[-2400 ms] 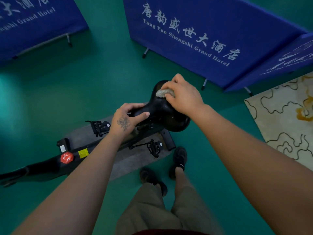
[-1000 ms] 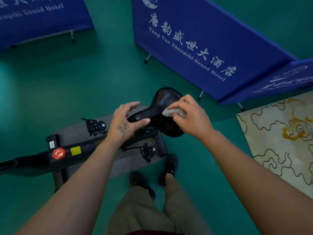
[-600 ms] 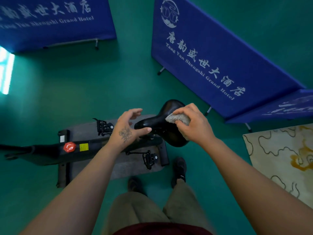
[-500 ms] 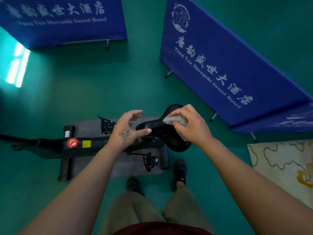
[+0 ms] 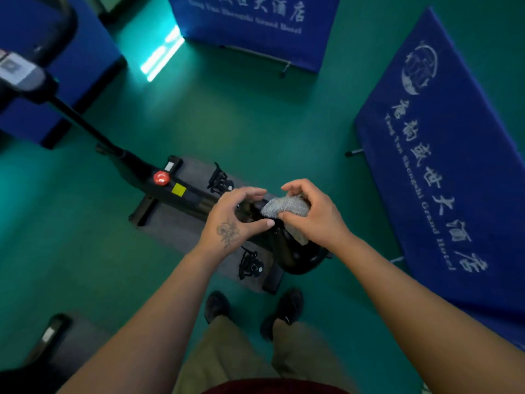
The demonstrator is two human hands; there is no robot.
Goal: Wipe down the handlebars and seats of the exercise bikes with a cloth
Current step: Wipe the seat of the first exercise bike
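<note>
A black exercise bike (image 5: 184, 191) stands on a grey mat below me. Its black seat (image 5: 301, 257) is mostly hidden under my hands. My right hand (image 5: 315, 214) grips a bunched grey cloth (image 5: 287, 207) above the seat. My left hand (image 5: 233, 217) hovers just left of the cloth with fingers spread and curved, thumb tip close to the cloth, holding nothing. The bike's handlebars (image 5: 42, 32) and console (image 5: 17, 72) show at the upper left, far from both hands.
Blue banner screens (image 5: 443, 166) stand on the right, another (image 5: 255, 21) at the back and one at the left. The floor is green. A red knob (image 5: 161, 177) sits on the frame, pedals (image 5: 250, 265) stick out. A second grey mat (image 5: 65, 345) lies at lower left. My feet (image 5: 284, 308) stand beside the seat.
My view swung left, bringing the handlebars in. My right hand lifted the cloth off the seat top. My left hand left the seat nose and came close to the cloth.
</note>
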